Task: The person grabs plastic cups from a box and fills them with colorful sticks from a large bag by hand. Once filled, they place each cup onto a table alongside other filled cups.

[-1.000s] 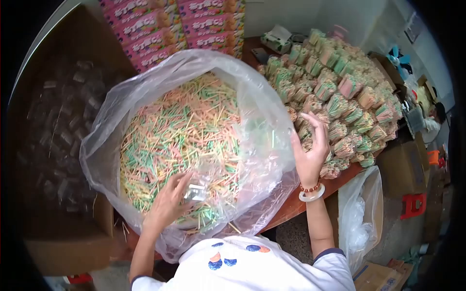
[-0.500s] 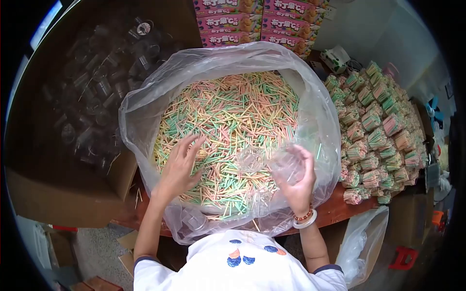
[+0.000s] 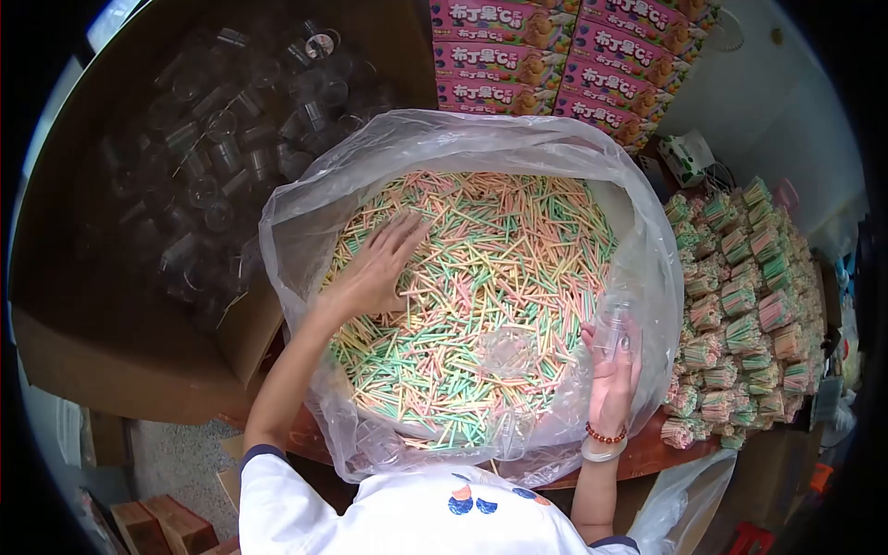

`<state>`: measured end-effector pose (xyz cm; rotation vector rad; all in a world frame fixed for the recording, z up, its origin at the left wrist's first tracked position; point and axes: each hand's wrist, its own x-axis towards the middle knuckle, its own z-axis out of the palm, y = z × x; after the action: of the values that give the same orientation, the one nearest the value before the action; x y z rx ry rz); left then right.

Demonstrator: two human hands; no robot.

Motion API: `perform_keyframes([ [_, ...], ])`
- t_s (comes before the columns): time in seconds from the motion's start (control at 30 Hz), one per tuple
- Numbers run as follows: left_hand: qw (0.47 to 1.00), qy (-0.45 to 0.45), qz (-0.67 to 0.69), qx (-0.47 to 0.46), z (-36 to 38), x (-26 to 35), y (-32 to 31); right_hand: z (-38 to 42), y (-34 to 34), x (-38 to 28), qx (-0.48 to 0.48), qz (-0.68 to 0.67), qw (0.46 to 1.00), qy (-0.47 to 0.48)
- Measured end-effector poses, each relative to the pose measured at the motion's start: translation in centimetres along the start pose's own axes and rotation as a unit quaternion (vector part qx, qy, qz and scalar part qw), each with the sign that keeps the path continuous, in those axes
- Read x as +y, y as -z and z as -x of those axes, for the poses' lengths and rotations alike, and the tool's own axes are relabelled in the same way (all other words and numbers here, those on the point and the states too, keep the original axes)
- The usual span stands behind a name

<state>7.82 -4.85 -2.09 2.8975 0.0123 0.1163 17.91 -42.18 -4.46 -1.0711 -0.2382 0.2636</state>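
A large clear plastic bag (image 3: 305, 208) stands open before me, full of short pastel sticks (image 3: 481, 250) in pink, green, yellow and orange. On the left side of the heap lies my left hand (image 3: 375, 273), fingers stretched out and palm down over the sticks. My right hand (image 3: 612, 375) is at the bag's right side, palm up, with its fingers around a clear plastic cup (image 3: 615, 319) that looks to hold no sticks. Another clear container (image 3: 509, 351) rests on the sticks between my hands. Near the bag's front edge lies one more clear cup (image 3: 509, 430).
To the left, a big cardboard box (image 3: 120, 361) holds many clear plastic cups (image 3: 222, 153). Bundles of pastel sticks (image 3: 740, 305) are piled on the right of the red-brown table (image 3: 638, 458). Pink printed boxes (image 3: 499, 55) are stacked at the back.
My left hand has moved forward onto the sticks. My right hand has moved right toward the bag's side and turned the cup upright. The camera view has shifted.
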Motion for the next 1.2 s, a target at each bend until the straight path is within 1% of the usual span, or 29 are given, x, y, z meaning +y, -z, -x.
perform_keyframes([
  [0.03, 0.998, -0.003, -0.050, -0.035, -0.7, 0.7, 0.1, 0.0, -0.2, 0.2, -0.007, 0.024, 1.000, 0.010],
  [0.07, 0.998, -0.005, -0.049, -0.036, -1.5, 0.7, -0.6, -0.1, -0.2, 0.3, -0.005, 0.025, 1.000, 0.011],
  [0.13, 0.988, -0.108, -0.105, 0.018, -3.1, 0.3, -2.3, 0.0, 0.0, 0.4, -0.012, 0.022, 1.000, 0.007],
  [0.2, 0.986, -0.122, -0.111, 0.001, -5.0, 1.1, -1.5, 0.1, 0.1, 0.3, -0.014, 0.023, 1.000, 0.006],
  [0.27, 0.997, -0.065, 0.007, -0.037, -6.3, 1.1, -1.8, 0.0, -0.1, -0.1, -0.007, 0.033, 0.999, -0.011],
  [0.33, 0.998, -0.050, -0.006, -0.026, -6.2, 1.2, -2.0, 0.5, 0.2, -0.3, 0.003, 0.036, 0.999, -0.012],
  [0.4, 0.997, -0.012, -0.058, -0.040, -5.4, 1.4, -2.0, 0.6, 0.7, -0.4, 0.017, 0.035, 0.999, -0.008],
  [0.43, 0.998, -0.009, -0.052, -0.041, -5.4, 1.5, -1.9, 0.8, 1.1, -0.4, 0.025, 0.034, 0.999, -0.013],
  [0.5, 0.995, -0.015, -0.089, -0.031, -6.5, 1.8, -1.9, 1.1, 1.5, -0.3, 0.035, 0.036, 0.998, -0.024],
  [0.53, 0.993, -0.036, -0.106, -0.023, -7.4, 1.4, -2.3, 0.9, 1.5, -0.2, 0.026, 0.017, 0.999, -0.041],
  [0.57, 0.993, -0.038, -0.106, -0.024, -8.0, 1.2, -2.7, 0.5, 1.4, 0.0, 0.016, -0.003, 0.998, -0.056],
  [0.6, 0.993, -0.036, -0.108, -0.017, -8.5, 1.4, -2.7, 0.3, 1.3, 0.1, 0.017, -0.003, 0.998, -0.054],
  [0.67, 0.994, -0.036, -0.108, -0.010, -9.5, 1.9, -2.8, 0.2, 0.9, 0.4, -0.013, 0.008, 0.999, -0.040],
  [0.7, 0.992, -0.011, -0.120, -0.030, -9.7, 2.4, -2.8, 0.2, 0.9, 0.5, -0.011, 0.010, 0.999, -0.041],
  [0.73, 0.990, 0.014, -0.135, -0.049, -9.8, 2.7, -2.7, 0.0, 0.8, 0.6, -0.029, 0.016, 0.998, -0.048],
  [0.77, 0.990, -0.014, -0.140, 0.030, -9.4, 2.6, -3.4, -0.1, 0.6, 0.7, -0.047, 0.019, 0.997, -0.052],
  [0.8, 0.989, -0.015, -0.141, 0.033, -9.0, 2.5, -3.7, -0.1, 0.4, 0.6, -0.033, 0.023, 0.997, -0.070],
  [0.83, 0.993, 0.019, -0.104, 0.048, -8.6, 2.3, -4.0, -0.1, 0.5, 0.5, -0.034, 0.024, 0.997, -0.067],
  [0.87, 0.994, 0.053, -0.068, 0.064, -8.2, 2.1, -4.2, -0.2, 0.7, 0.6, -0.060, 0.026, 0.995, -0.077],
  [0.9, 0.995, 0.069, -0.032, 0.068, -7.7, 2.2, -3.8, -0.3, 0.5, 0.4, -0.086, 0.028, 0.992, -0.086],
  [0.93, 0.995, 0.068, -0.035, 0.069, -7.1, 2.3, -3.2, -0.4, 0.2, 0.0, -0.087, 0.026, 0.992, -0.084],
  [1.0, 0.994, 0.101, 0.028, 0.039, -5.9, 2.3, -2.1, -0.9, -0.9, -1.0, -0.121, 0.030, 0.985, -0.123],
  [1.03, 0.987, 0.063, 0.084, 0.119, -5.0, 2.7, -1.7, -1.3, -1.4, -0.9, -0.122, 0.026, 0.985, -0.120],
  [1.07, 0.977, 0.117, 0.161, 0.079, -4.4, 3.1, -1.3, -1.9, -2.0, -0.9, -0.137, 0.008, 0.984, -0.118],
  [1.1, 0.956, 0.169, 0.236, 0.039, -3.9, 4.8, 0.4, -2.5, -2.7, -1.0, -0.152, -0.009, 0.982, -0.115],
  [1.13, 0.881, 0.106, 0.439, 0.143, -3.5, 5.8, -0.1, -3.2, -3.2, -0.6, -0.153, -0.010, 0.982, -0.113],
  [1.17, 0.874, 0.191, 0.436, 0.097, -3.1, 6.2, 0.0, -4.0, -3.6, 0.1, -0.161, 0.004, 0.980, -0.113],
  [1.2, 0.859, 0.275, 0.429, 0.051, -2.9, 8.0, 2.1, -4.7, -4.1, 0.8, -0.171, 0.018, 0.979, -0.112],
])
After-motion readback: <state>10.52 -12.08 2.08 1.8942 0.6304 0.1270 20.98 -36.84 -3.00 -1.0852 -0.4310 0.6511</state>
